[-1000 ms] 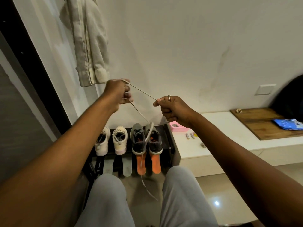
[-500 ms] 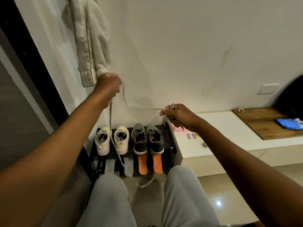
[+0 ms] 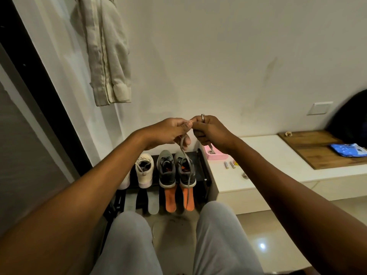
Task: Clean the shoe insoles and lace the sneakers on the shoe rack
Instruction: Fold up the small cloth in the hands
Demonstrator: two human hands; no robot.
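A grey shoelace (image 3: 186, 161) hangs doubled from my hands, which meet in front of the wall. My left hand (image 3: 168, 133) pinches its top end; my right hand (image 3: 210, 132), with a ring on it, pinches the same spot from the other side. Below them a black shoe rack (image 3: 204, 175) carries a pair of white sneakers (image 3: 144, 171) and a pair of grey sneakers (image 3: 175, 169). Two orange insoles (image 3: 179, 199) and two grey insoles (image 3: 153, 202) stick out under the shoes. My left forearm hides part of the left white sneaker.
A low white ledge (image 3: 278, 165) on the right holds a pink box (image 3: 215, 154), two small batteries (image 3: 228, 165), a wooden board (image 3: 313, 147) and a blue packet (image 3: 347, 150). A beige garment (image 3: 107, 56) hangs on the wall. My knees in grey trousers (image 3: 178, 245) fill the foreground.
My hands have come together from wide apart: the left dropped and moved right, and the lace that stretched between them now hangs folded over the right grey sneaker.
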